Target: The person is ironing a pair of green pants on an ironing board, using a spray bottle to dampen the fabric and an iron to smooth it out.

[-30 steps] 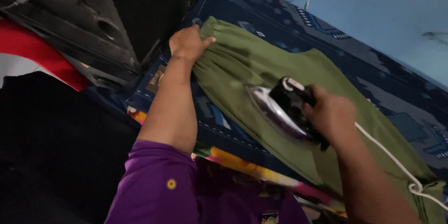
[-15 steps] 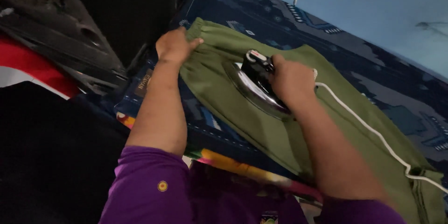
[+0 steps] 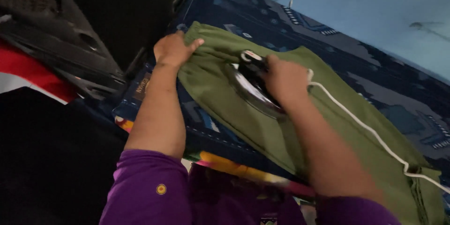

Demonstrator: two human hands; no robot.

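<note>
Patterned dark-blue cloth [image 3: 375, 89] is seen covering the worktop, with a green garment [image 3: 281, 136] laid flat across it. A black iron [image 3: 253, 89] is pressed onto the garment and has been carried, within the last second, from the middle of the fabric up toward its gathered end. The right hand [image 3: 286, 82] is wrapped over the handle, fingers curled tight around it. That end is pinned by the left hand [image 3: 173, 49], fingers pressed together on the cloth. A white cord [image 3: 370, 133] is trailed across the garment.
</note>
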